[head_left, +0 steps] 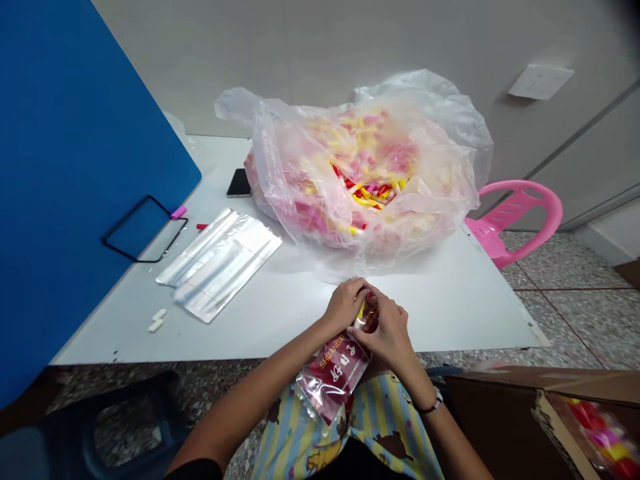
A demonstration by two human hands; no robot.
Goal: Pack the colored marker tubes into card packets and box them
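A clear plastic packet point(333, 377) with a maroon printed panel reading "SHUANGXI" hangs over the table's front edge above the lap. My left hand point(345, 305) curls around its upper end, and my right hand point(389, 330) grips the same end from the other side. Between the fingers a little yellow and white shows through the film; exactly what is inside is partly hidden. Just beyond the hands sits a large translucent bag point(310, 200), its mouth open on many small red, yellow, pink and white plastic tubes point(370, 193).
Flat clear plastic sleeves point(227, 267) lie on the white table point(280, 320), near a phone point(239, 183) and a black rectangular frame point(135, 259). A blue panel point(90, 167) borders the left side. A pink chair point(537, 197) and an open cardboard box point(500, 400) stand right.
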